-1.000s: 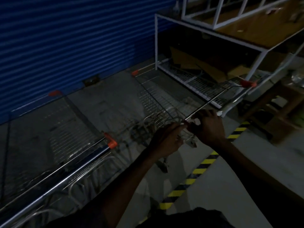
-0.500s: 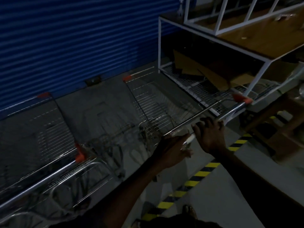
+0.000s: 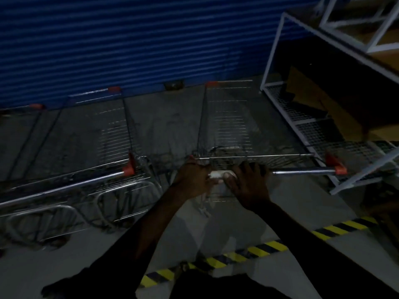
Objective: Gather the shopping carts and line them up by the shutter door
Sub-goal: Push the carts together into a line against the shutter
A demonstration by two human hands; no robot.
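Left grip (image 3: 194, 178) is clamping round the left end of the cart handle (image 3: 302, 170). Right grip (image 3: 248, 184) is clamping over the same bar just beside it. The cart (image 3: 228, 117) is standing nose toward the blue shutter door (image 3: 129, 39), near it, between a second cart (image 3: 112, 130) on the left and a white shelf rack (image 3: 272, 50) on the right. Yellow-black floor tape (image 3: 259, 251) is running under the arms.

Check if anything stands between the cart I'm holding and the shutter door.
Nothing visible does. The front rim of the cart looks close to the shutter door; only a small dark fitting sits at the door's base, left of it. The white rack stands close on the cart's right.
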